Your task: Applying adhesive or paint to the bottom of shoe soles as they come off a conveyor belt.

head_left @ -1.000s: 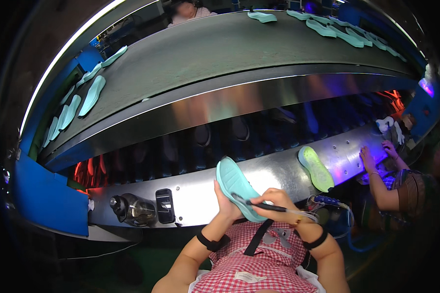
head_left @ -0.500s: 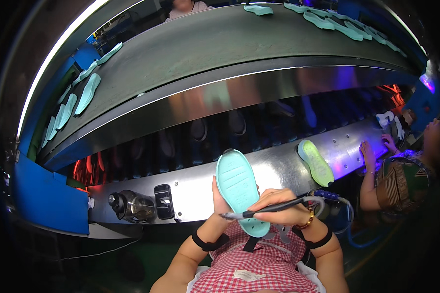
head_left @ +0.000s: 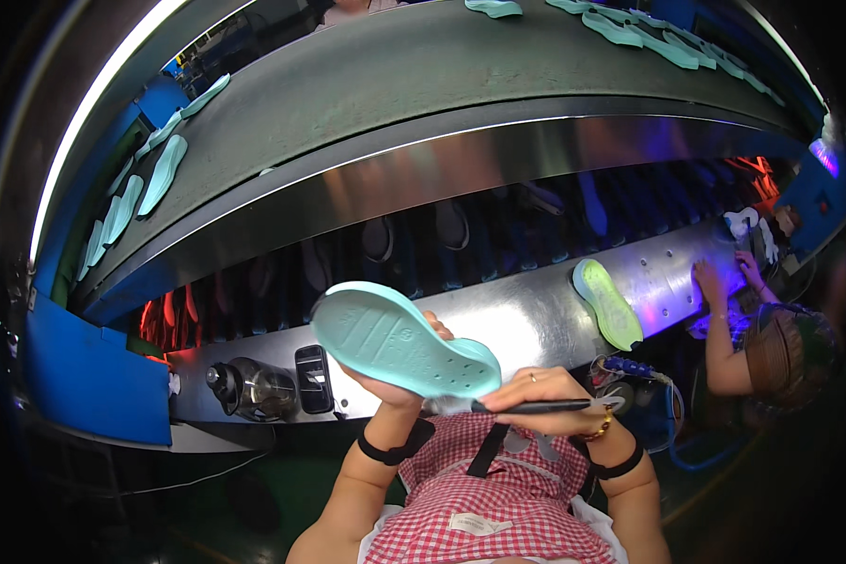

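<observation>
A light aqua shoe sole (head_left: 404,343) is held up in my left hand (head_left: 387,387), tilted, with its grooved outer face toward me. The palm supports it from below and behind, and some fingertips show past its far edge. Its broader end points left; the narrower end with small holes is on the right, near my other hand. My right hand (head_left: 543,390) is closed around a black-handled brush (head_left: 555,407). The brush's pale tip is blurred, pointing left just beneath the sole's lower edge; I cannot tell whether they touch.
On the metal bench (head_left: 508,334) are a yellow-green sole (head_left: 609,305), a phone (head_left: 314,381) and a dark clear bottle (head_left: 254,387). A blue hose (head_left: 672,414) hangs at right, near a co-worker's hand (head_left: 711,282). Several aqua soles (head_left: 164,175) lie on the conveyor belt (head_left: 376,80) beyond.
The sole has turned from nearly upright, its broader end swinging left and toward me. My left hand has tilted with it. The brush has come off the front of the sole to below its edge.
</observation>
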Demonstrator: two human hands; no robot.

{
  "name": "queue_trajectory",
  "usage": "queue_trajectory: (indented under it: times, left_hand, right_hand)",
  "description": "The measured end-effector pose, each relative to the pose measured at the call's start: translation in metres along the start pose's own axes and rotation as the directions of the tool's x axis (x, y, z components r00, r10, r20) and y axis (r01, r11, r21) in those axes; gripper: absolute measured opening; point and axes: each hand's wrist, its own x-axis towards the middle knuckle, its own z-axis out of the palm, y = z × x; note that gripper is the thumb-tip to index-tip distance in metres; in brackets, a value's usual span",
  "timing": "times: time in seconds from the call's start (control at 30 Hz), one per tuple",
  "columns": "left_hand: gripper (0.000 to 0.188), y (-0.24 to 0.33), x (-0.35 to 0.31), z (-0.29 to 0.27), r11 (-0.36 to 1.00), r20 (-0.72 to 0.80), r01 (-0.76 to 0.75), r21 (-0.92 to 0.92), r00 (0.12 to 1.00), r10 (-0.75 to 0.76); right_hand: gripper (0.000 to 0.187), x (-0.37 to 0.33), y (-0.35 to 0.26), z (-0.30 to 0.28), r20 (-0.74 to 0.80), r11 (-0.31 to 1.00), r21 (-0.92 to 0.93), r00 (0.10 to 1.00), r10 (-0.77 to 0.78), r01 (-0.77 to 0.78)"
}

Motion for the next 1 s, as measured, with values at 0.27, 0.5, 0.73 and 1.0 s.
queue_trajectory:
  times: [0.27,0.5,0.73,1.0]
  left_hand:
    - [0.093,0.012,0.005,0.014,0.986,-0.221,-0.078,0.145,0.969,0.109]
    - [0.093,0.011,0.009,0.017,0.985,-0.19,-0.026,0.172,0.98,0.059]
    - [0.089,0.011,0.009,0.027,0.994,-0.301,0.076,0.081,0.953,-0.049]
    - [0.067,-0.009,-0.014,-0.009,0.902,0.015,0.389,-0.189,0.919,-0.393]
  right_hand:
    - [0.023,-0.006,0.002,-0.001,-0.008,0.989,0.059,0.991,0.137,-0.136]
    - [0.025,-0.011,0.01,0.0,-0.184,0.967,0.188,0.96,0.209,-0.174]
    - [0.022,-0.006,0.018,0.012,-0.151,0.77,0.614,0.932,0.328,-0.172]
    - [0.023,-0.001,-0.003,0.016,-0.118,0.949,0.241,0.965,0.235,-0.201]
